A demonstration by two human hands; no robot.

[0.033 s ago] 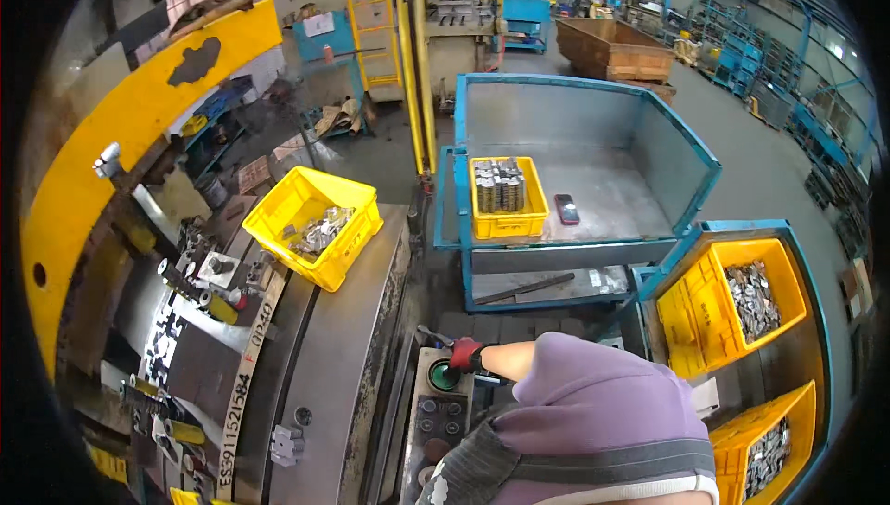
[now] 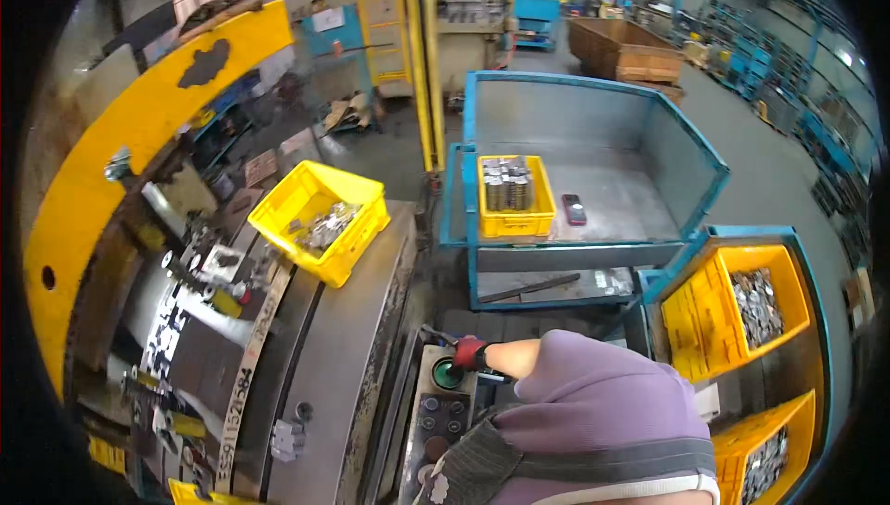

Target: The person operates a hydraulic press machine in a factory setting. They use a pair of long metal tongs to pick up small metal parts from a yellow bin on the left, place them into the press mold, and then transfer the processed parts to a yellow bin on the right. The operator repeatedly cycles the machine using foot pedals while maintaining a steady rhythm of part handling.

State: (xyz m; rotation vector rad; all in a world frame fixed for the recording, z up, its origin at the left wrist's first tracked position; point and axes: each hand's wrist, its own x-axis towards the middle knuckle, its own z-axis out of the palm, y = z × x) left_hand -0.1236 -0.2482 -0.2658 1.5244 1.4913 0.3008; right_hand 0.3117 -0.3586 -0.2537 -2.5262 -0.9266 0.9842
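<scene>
My right hand point(image 2: 468, 353), in a red glove, rests at the far end of a control box point(image 2: 428, 357). Below it is a round green push button point(image 2: 448, 375) inside a dark ring. The fingertips are mostly hidden, so I cannot tell how they are closed. A grey metal handle point(image 2: 438, 333) sticks out just beyond the glove. Several smaller dark buttons point(image 2: 429, 404) sit nearer on the box. A purple sleeve point(image 2: 603, 394) covers my upper arm. My left hand is out of view. On the press bed point(image 2: 357, 319) lies a small metal part point(image 2: 287, 440).
A yellow bin point(image 2: 362, 250) of metal parts stands on the press bed. In a blue-framed cart point(image 2: 603, 88) are a yellow crate point(image 2: 516, 224) of stacked parts and a phone-like device point(image 2: 575, 209). Two tilted yellow bins point(image 2: 691, 329) stand right. A yellow curved guard point(image 2: 120, 125) rises left.
The whole view has shifted slightly, so the scene sits a little further right. My right hand stays at the green button.
</scene>
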